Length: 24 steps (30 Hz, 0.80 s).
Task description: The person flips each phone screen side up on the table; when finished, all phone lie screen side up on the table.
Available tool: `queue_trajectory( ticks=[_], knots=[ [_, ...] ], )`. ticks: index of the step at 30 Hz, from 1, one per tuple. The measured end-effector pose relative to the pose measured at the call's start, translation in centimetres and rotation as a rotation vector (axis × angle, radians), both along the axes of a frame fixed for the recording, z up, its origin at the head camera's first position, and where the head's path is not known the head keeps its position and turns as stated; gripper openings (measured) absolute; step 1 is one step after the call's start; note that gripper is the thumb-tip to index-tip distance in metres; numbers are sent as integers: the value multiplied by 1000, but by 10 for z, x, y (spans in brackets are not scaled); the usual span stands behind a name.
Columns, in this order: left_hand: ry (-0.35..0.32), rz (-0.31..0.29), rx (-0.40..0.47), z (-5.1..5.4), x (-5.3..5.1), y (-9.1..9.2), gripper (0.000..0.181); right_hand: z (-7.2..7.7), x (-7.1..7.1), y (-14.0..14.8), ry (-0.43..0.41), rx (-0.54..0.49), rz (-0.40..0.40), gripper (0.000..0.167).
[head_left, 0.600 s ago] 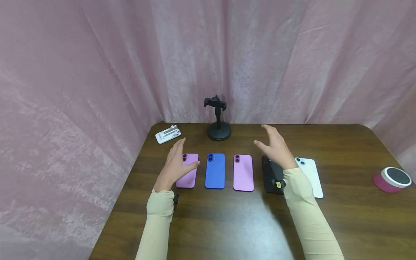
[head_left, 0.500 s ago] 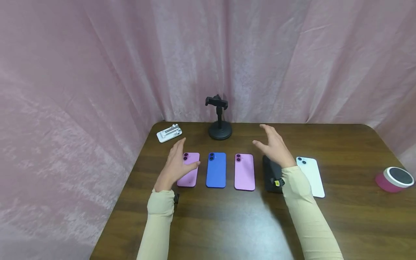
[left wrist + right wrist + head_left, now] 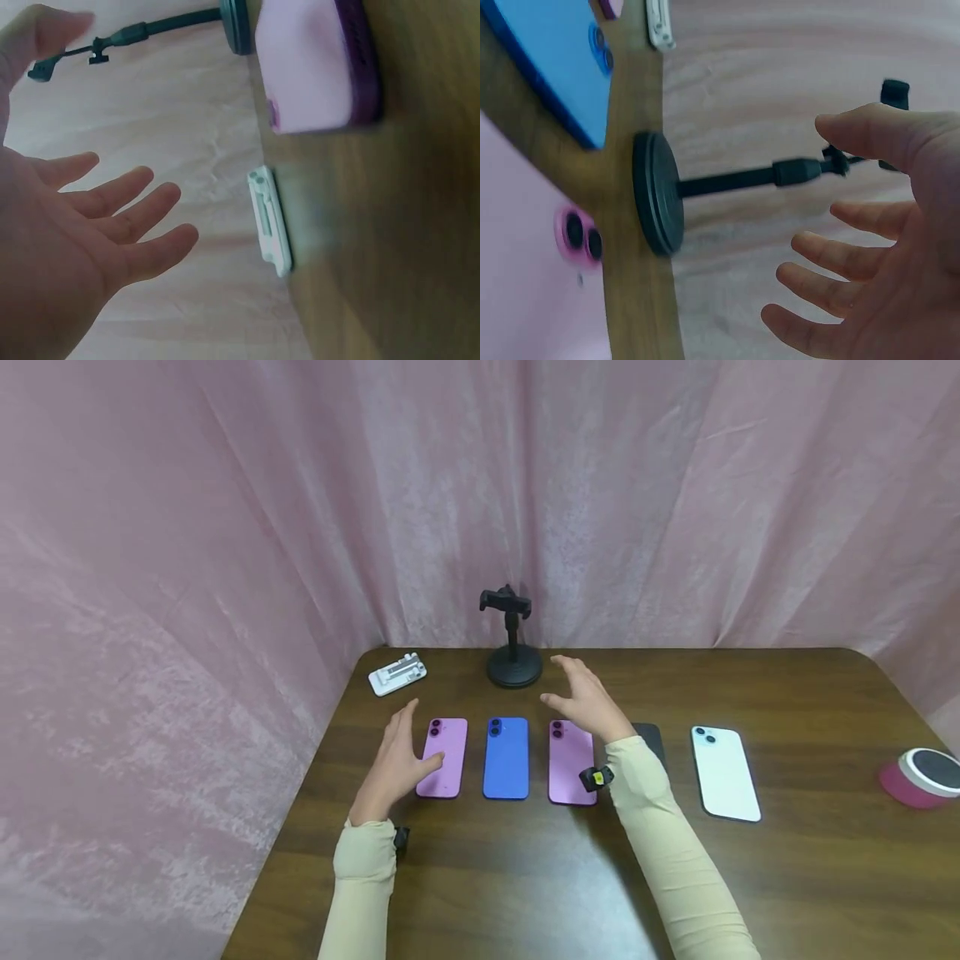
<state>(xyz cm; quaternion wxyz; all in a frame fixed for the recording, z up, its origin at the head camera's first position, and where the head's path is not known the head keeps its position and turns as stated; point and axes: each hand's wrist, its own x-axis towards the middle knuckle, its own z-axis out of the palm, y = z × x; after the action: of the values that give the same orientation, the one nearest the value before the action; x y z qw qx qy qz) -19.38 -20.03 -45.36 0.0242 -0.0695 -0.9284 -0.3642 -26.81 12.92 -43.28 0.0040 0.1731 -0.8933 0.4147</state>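
Observation:
My left hand hovers beside the left pink phone, fingers spread and holding nothing; in the left wrist view its fingers are apart from everything. My right hand is in the air above the right pink phone, also with loose, spread fingers and nothing held. Between the two pink phones lies a blue phone. A black phone is mostly hidden by the right forearm. Farther right lies a white phone. Behind the row stands a black phone stand, near the right fingertips but apart from them.
A small white folding holder lies at the table's back left. At the right stands a pink and white round object with a dark top. A pink curtain hangs behind the wooden table.
My right hand has moved left, from over the black phone to over the right pink phone, uncovering the white phone. The left hand has shifted slightly lower. The phones have stayed on the table.

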Motion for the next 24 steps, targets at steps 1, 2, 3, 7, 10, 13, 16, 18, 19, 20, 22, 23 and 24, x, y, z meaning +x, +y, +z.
queue_trajectory(
  ticks=[1,2,3,7,10,13,16,18,19,20,22,23,24],
  knots=[
    [-5,-1,-3,-2,0,-2,100,-1,-1,-3,3,2,3,71],
    [-11,-1,-4,-3,0,-4,99,-1,-1,-6,5,3,6,70],
    [-18,0,-7,-4,1,-6,99,-2,-1,-9,7,5,10,69],
    [-43,8,-21,-6,3,-13,98,-3,-1,-20,-6,11,22,67],
    [-47,10,-26,-6,6,-16,98,-4,-1,-28,-19,19,35,66],
    [-51,0,-22,-6,7,-18,97,-6,-2,-35,-25,33,53,65],
    [-53,-13,-11,-8,8,-20,96,-8,-3,-43,-33,42,78,63],
    [-52,-25,-10,-9,10,-22,95,-9,-4,-49,-38,44,93,62],
    [-51,-30,-9,-10,10,-23,94,-10,-4,-52,-39,45,101,61],
    [-55,-33,-6,-10,11,-23,94,-11,-4,-55,-38,45,110,61],
    [-60,-39,-8,-11,13,-24,92,-13,-5,-62,-36,48,130,59],
    [-69,-40,-7,-11,15,-24,92,-15,-5,-65,-35,51,139,59],
    [-79,-40,-8,-11,16,-24,92,-17,-6,-68,-34,56,149,58]
  ],
)
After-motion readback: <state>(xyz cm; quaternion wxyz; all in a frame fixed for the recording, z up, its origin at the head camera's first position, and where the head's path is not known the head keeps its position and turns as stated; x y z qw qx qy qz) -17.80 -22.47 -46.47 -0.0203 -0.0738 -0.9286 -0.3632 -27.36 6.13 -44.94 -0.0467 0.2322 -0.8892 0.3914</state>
